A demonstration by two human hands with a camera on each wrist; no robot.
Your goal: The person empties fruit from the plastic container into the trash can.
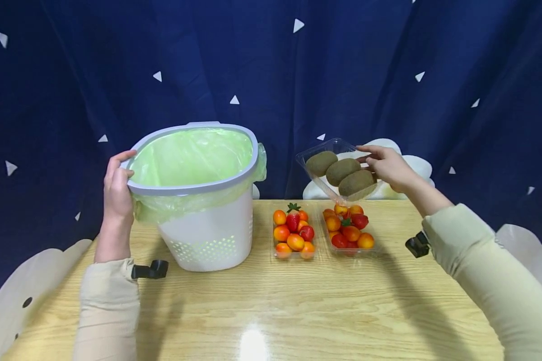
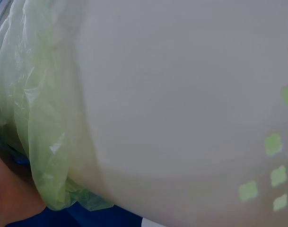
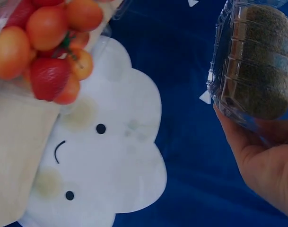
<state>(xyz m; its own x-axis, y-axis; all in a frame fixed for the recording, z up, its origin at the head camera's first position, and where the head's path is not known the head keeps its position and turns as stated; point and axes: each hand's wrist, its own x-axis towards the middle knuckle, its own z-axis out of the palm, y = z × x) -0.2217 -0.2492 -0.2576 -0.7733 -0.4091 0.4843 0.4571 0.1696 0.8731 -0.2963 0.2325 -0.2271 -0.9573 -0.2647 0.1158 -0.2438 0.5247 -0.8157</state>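
My left hand (image 1: pixel 119 195) grips the grey rim of a white plastic trash bin (image 1: pixel 208 230) at its left side. A light green bag (image 1: pixel 189 155) lines the bin and hangs folded over the rim; the left wrist view is mostly filled by the bin's wall. Raised at the back right, my right hand (image 1: pixel 390 168) holds a clear plastic box (image 1: pixel 315 179) by its right edge. Three brown kiwis (image 1: pixel 343 171) lie in this tilted box. The right wrist view shows one kiwi (image 3: pixel 266 61) through the ribbed wall, with fingers beneath.
Two clear trays of small orange and red fruit, the middle one (image 1: pixel 293 256) and the right one (image 1: pixel 352 250), stand side by side on the wooden table (image 1: pixel 253 301). The raised box hangs above the right tray. Behind the table falls a dark blue curtain (image 1: pixel 262 60).
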